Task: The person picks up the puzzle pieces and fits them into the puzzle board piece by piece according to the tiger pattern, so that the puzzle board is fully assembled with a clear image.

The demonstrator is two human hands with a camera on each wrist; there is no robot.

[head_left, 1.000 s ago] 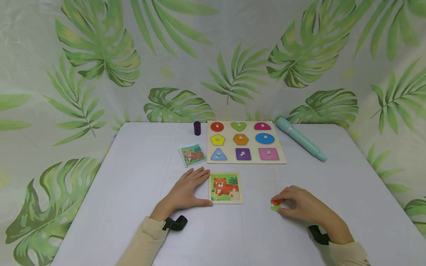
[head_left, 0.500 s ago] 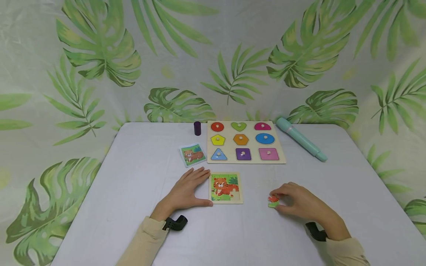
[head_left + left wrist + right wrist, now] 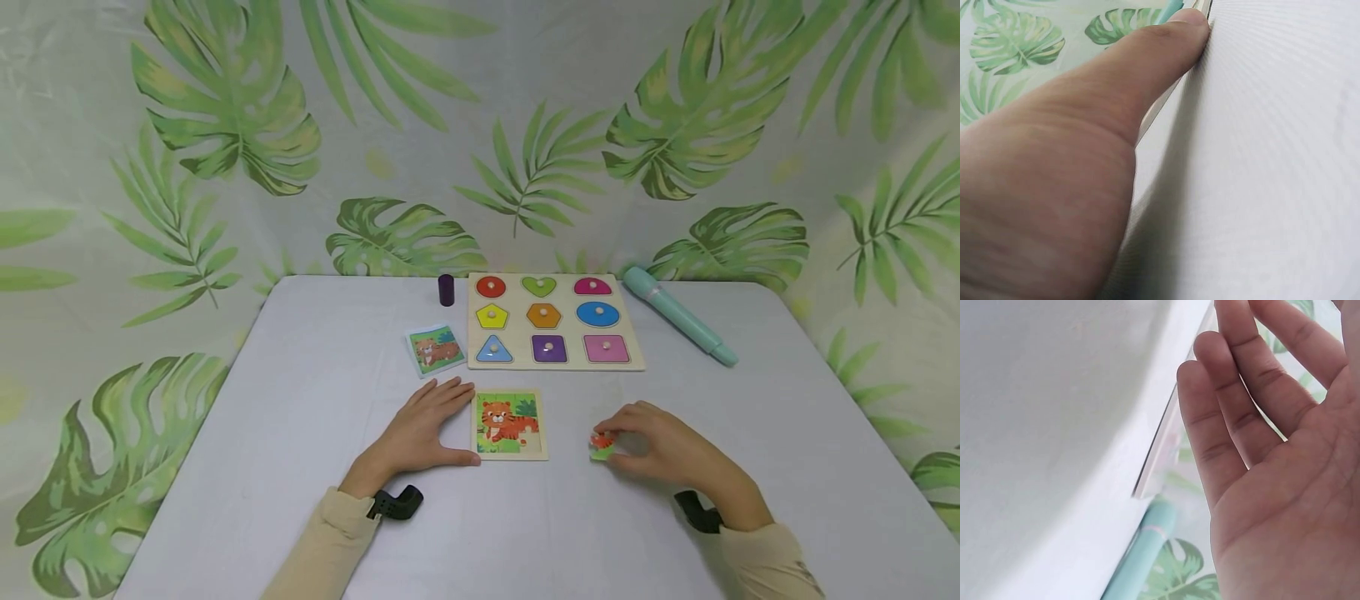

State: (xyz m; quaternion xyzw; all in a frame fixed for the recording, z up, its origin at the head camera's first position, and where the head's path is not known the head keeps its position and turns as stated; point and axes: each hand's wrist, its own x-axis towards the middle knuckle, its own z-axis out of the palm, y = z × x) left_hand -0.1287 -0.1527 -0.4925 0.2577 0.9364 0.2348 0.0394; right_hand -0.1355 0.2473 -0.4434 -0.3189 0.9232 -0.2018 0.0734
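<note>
My left hand point(image 3: 418, 433) lies at the left side of a small wooden tiger jigsaw puzzle point(image 3: 510, 425). Its fingertips touch the frame's upper left edge and the thumb point(image 3: 1169, 37) reaches its lower left corner. The tiger picture has a bare gap at its lower right. To the right of the frame, my right hand point(image 3: 660, 446) pinches an orange and green puzzle piece point(image 3: 602, 446) between thumb and forefinger. In the right wrist view the other fingers point(image 3: 1200, 419) are loosely bent, and the piece is out of sight.
Behind the puzzle lie a tiger picture card point(image 3: 435, 350) and a wooden shape-knob board point(image 3: 555, 321). A dark purple cylinder point(image 3: 446, 290) stands at the back. A mint-green pen-shaped tube point(image 3: 678, 315) lies at the back right. A leaf-print cloth point(image 3: 405, 150) hangs behind the table.
My right hand has moved left with the puzzle piece, closer to the frame, and the piece has turned a little. The left hand and the frame have stayed where they were.
</note>
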